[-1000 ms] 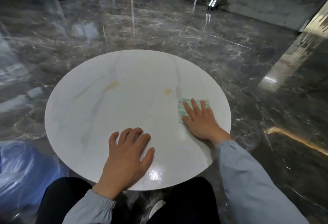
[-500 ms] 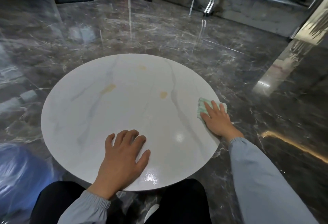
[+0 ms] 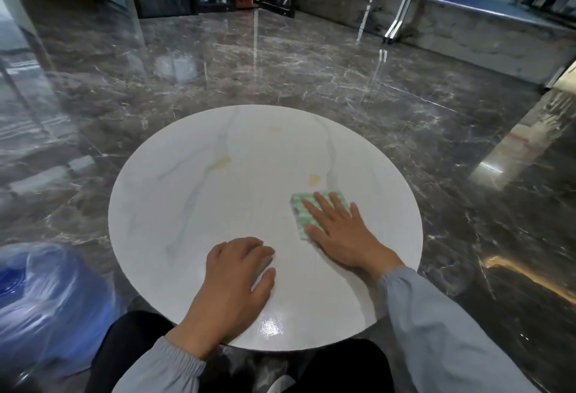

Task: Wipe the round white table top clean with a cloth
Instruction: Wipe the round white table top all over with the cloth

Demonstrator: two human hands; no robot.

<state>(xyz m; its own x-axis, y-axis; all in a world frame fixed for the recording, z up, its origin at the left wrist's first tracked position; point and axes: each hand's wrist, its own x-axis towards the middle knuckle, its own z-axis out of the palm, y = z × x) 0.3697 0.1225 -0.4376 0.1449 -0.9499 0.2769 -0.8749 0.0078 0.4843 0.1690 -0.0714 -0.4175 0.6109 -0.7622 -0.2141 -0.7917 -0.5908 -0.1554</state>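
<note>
**A:** Nearest us, our left hand rests palm-down on the round white table top, fingers loosely bent, gripping nothing.

**B:** And our right hand?

**A:** Just beyond, on the table's right half. Its fingers are straight and spread, pressing the green-and-white cloth flat.

**B:** Past the cloth?

**A:** We count 3 yellowish marks — the nearest stain just beyond the cloth's far edge, the middle stain near the centre, the faint stain toward the far rim. Glossy dark marble floor lies beyond.

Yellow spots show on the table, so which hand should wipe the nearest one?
Right. The right hand presses the cloth beside that spot; the left hand rests bare on the table.
</note>
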